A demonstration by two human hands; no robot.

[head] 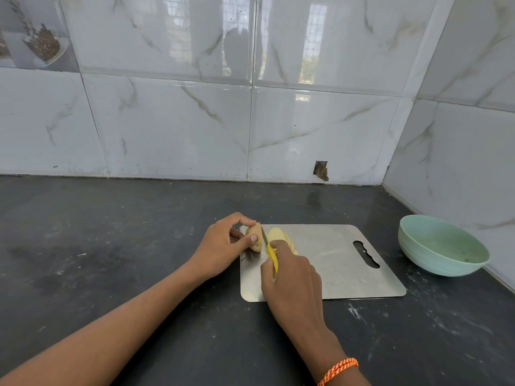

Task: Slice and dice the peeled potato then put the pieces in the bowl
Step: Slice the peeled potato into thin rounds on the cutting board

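A steel cutting board (340,263) lies on the dark counter. At its far left corner my left hand (223,246) pinches the uncut end of the peeled potato (255,236) between thumb and fingers. Several cut slices (278,236) lean in a row just right of it. My right hand (289,277) grips a yellow-handled knife (271,256), its blade standing down between the potato end and the slices. A pale green bowl (443,246) sits to the right of the board, near the side wall; nothing shows inside it.
The dark counter (125,260) stretches to the left and toward me. Tiled walls close it off at the back and on the right, forming a corner behind the bowl. An orange thread band circles my right wrist (338,370).
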